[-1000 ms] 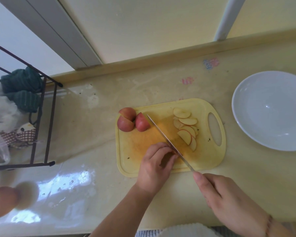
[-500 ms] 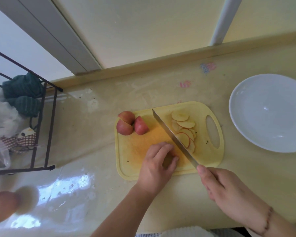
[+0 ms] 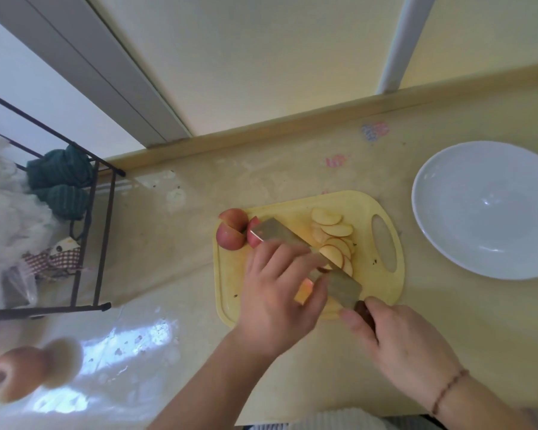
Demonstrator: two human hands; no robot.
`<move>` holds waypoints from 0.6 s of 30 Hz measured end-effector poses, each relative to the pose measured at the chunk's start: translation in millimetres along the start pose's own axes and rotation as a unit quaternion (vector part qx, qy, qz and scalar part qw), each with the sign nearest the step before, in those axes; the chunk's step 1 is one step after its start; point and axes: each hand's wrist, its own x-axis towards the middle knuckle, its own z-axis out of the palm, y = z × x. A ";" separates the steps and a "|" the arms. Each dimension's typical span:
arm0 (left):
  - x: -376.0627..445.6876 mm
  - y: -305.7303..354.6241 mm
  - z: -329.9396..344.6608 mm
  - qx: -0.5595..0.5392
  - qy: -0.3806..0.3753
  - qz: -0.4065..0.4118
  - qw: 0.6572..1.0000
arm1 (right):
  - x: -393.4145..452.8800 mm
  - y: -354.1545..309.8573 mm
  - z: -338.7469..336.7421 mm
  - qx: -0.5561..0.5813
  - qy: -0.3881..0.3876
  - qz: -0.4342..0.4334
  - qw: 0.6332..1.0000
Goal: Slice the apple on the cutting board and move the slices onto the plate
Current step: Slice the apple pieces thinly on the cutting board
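A yellow cutting board (image 3: 230, 274) lies in the middle of the frame on a pale yellow counter (image 3: 168, 259), its handle hole turned to the right. At the board's upper left corner sit three red apple chunks (image 3: 230, 234), touching one another. A fan of thin apple slices (image 3: 334, 237) overlaps in a short column on the right half of the board, just left of the handle hole. The left hand (image 3: 277, 293) reaches in from the bottom centre, its fingers curled over a small apple piece (image 3: 305, 290) at the board's lower middle, pressing it down; only a bit of that piece shows under the fingers. The right hand (image 3: 398, 346), at the lower right, grips the dark handle of a knife (image 3: 342, 283), fingers wrapped round it. The wide blade runs diagonally up and left across the board, passing under the left fingertips, with its tip close to the apple chunks. A white plate (image 3: 432, 231) sits at the right edge of the frame, well apart from the board. A dark wire rack (image 3: 103, 231) holding green cloth stands at the left.
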 end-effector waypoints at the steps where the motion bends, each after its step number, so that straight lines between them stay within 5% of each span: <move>1: 13.3 -0.1 -2.2 0.054 -0.063 -0.016 0.996 | -0.1 -0.3 0.7 -0.021 0.004 -0.011 1.000; 4: 41.7 -3.4 -4.4 0.161 -0.277 -0.089 0.943 | -2.1 -1.5 1.3 -0.074 0.024 -0.035 0.996; 7: 61.5 -9.6 -0.2 0.183 -0.386 -0.097 0.899 | -3.7 0.7 6.8 -0.097 0.039 -0.043 0.994; 12: 72.4 -18.3 5.4 0.201 -0.415 0.068 0.885 | -8.5 4.3 15.2 -0.086 0.066 -0.037 0.993; 18: 118.6 -20.4 22.9 0.161 -0.468 0.095 0.863 | -34.8 14.9 5.3 -0.041 0.031 0.017 0.999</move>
